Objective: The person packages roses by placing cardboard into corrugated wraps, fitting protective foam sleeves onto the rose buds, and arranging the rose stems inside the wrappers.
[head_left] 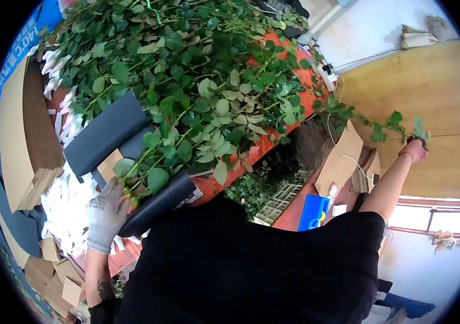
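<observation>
left hand [103,215] curled round roses [127,193] beside its thumb, right hand [416,151] closed on 1 leafy stem [378,132] stretching back toward the worktop [265,144]

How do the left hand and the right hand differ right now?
The left hand wears a pale grey glove; the right hand looks pinkish-red, its covering unclear. The left hand is beside a black cylinder; the right hand is far out sideways. The left hand holds flower buds; the right hand, a leafy stem. Both forearms are bare.
</observation>
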`<state>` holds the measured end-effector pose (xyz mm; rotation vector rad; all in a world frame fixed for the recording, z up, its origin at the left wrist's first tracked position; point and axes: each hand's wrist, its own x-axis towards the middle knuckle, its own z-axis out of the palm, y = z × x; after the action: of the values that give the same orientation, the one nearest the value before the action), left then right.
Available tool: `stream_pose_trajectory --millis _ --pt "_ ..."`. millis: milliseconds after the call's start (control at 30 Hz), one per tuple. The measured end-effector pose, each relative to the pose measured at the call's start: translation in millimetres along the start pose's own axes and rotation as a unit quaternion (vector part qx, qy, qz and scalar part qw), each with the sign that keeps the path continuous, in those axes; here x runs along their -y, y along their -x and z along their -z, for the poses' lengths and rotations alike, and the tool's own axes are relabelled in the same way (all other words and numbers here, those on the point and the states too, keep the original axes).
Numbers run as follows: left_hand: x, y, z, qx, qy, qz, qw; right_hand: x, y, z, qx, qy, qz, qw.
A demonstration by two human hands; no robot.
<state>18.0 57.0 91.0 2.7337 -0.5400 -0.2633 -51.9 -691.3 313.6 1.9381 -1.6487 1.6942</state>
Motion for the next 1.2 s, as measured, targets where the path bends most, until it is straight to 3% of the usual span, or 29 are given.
stream_pose_trajectory --millis 33,100,167,200,233,300,367,433,467,500,533,567,600,667,733,800,833,867,900,933,967,1000,1033,1100,1133,1167,1200 --pt "0 -1 0 0.001 -0.001 -0.003 1.000 -12 -6 -4 -0.044 -0.024 -0.072 0.996" --pt "2 -2 0 0.008 0.005 0.002 1.000 -32 -14 -1 -0.067 -0.008 -0.051 0.996" --pt "3 -3 0 0.010 0.004 0.003 1.000 -28 2 10 0.009 -0.097 -0.086 0.992" --pt "3 -2 0 0.015 0.003 0.002 1.000 -26 18 13 0.023 -0.190 -0.030 0.981" --pt "2 -1 0 0.017 0.003 0.004 1.000 -16 36 21 0.025 -0.189 -0.029 0.981" --pt "1 -2 3 0.019 0.017 0.011 1.000 5 70 45 0.059 -0.173 0.146 0.972" --pt "5 3 -4 -0.020 0.017 -0.014 1.000 10 100 61 0.059 -0.128 0.251 0.958" --pt "4 3 1 0.010 -0.012 -0.005 1.000 10 128 61 0.110 -0.139 0.323 0.930" --pt "3 1 5 0.011 -0.018 -0.012 1.000 5 139 55 0.206 -0.096 0.316 0.921" --pt "3 1 7 0.012 -0.022 -0.019 1.000 -4 148 44 0.297 -0.050 0.313 0.901" --pt "1 2 9 0.020 -0.017 -0.001 1.000 -24 155 20 0.333 0.036 0.369 0.867" --pt "0 2 10 0.029 -0.012 0.015 0.999 -38 164 -2 0.361 0.124 0.422 0.822" --pt "2 3 9 0.023 -0.019 0.006 1.000 -33 173 -8 0.365 0.110 0.430 0.818" --pt "4 7 5 0.007 0.012 0.012 1.000 2 195 -17 0.398 0.236 0.509 0.726" --pt "6 11 3 -0.011 -0.005 0.012 1.000 98 234 9 0.405 0.056 0.502 0.762" --pt "2 10 7 0.011 0.054 0.036 0.998 212 294 71 0.551 -0.236 0.441 0.668" --pt "2 12 5 0.012 0.052 0.042 0.998 249 324 83 0.617 -0.306 0.420 0.591" --pt "3 12 3 0.009 0.056 0.047 0.997 274 351 81 0.693 -0.369 0.390 0.480" --pt "3 10 2 0.005 0.059 0.051 0.997 304 383 87 0.695 -0.349 0.446 0.443" --pt "2 10 2 0.002 0.066 0.056 0.996 332 413 92 0.763 -0.340 0.424 0.349" --pt "1 10 1 -0.001 0.068 0.056 0.996 347 454 75 0.680 -0.310 0.557 0.362" --pt "1 10 0 -0.008 0.062 0.059 0.996 355 490 67 0.551 -0.365 0.663 0.352" --pt "1 10 0 -0.017 0.056 0.063 0.996 364 531 49 0.653 -0.250 0.656 0.284" --pt "0 10 6 -0.012 0.073 0.081 0.994 355 577 33 0.542 -0.150 0.782 0.269" --pt "-3 10 8 0.000 0.093 0.093 0.991 359 584 38 0.492 -0.046 0.842 0.217" --pt "-4 9 6 -0.006 0.101 0.077 0.992 339 600 8 0.430 -0.116 0.870 0.209" --pt "-1 10 2 -0.018 0.093 0.074 0.993 342 593 20 0.433 -0.047 0.883 0.177"
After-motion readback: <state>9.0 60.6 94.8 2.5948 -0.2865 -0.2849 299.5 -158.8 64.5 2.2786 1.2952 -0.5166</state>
